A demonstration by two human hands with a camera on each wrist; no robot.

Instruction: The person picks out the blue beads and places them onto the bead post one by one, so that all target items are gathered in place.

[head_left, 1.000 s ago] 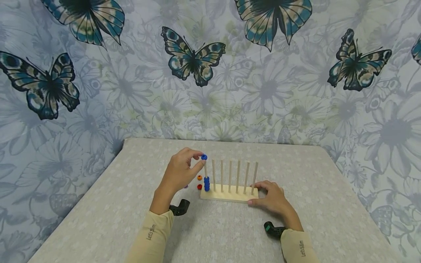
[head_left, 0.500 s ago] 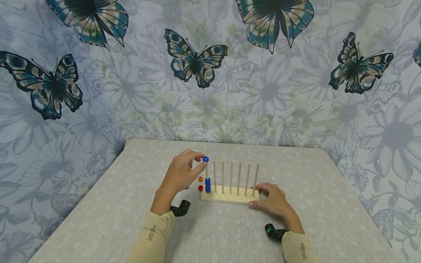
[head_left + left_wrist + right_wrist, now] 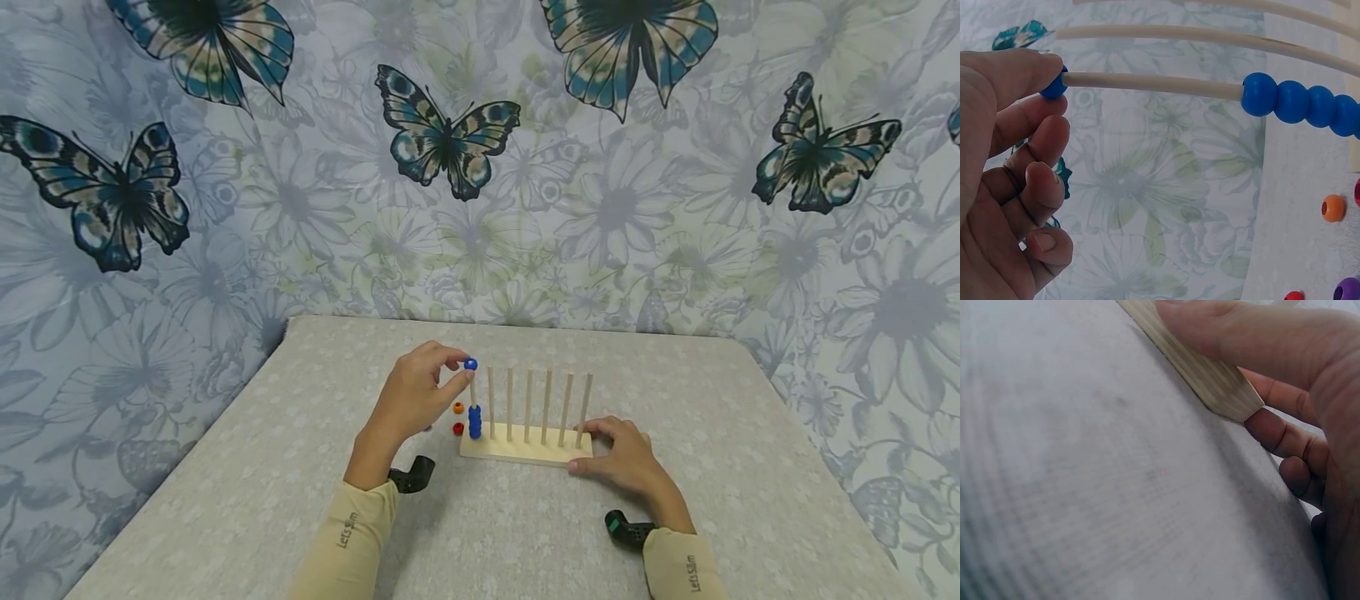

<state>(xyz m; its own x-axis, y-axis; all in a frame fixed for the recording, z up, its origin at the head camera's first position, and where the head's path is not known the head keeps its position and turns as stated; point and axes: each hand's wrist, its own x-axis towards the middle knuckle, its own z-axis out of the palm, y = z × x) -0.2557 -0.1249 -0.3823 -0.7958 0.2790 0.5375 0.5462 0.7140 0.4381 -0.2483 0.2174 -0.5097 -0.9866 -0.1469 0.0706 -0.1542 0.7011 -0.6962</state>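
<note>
My left hand (image 3: 414,390) pinches a blue bead (image 3: 1054,86) between thumb and forefinger, right at the top of the leftmost wooden peg (image 3: 1154,85). Lower on that same peg sits a stack of several blue beads (image 3: 475,422). The peg belongs to a pale wooden stand (image 3: 517,450) with a row of upright pegs; the others carry no beads. At the stand's right end, my right hand (image 3: 626,454) grips the base (image 3: 1216,381), thumb along the front and fingers behind it.
Left of the stand lie an orange bead (image 3: 458,407) and a red bead (image 3: 458,428). A purple bead (image 3: 1349,290) shows in the left wrist view, mostly hidden by my hand in the head view. The cloth-covered table (image 3: 300,500) meets a butterfly-print backdrop (image 3: 615,250).
The held blue bead has shifted slightly right and down in the head view, as has the whole scene. Both hands keep their grips, and the bead stays at the peg's top.
</note>
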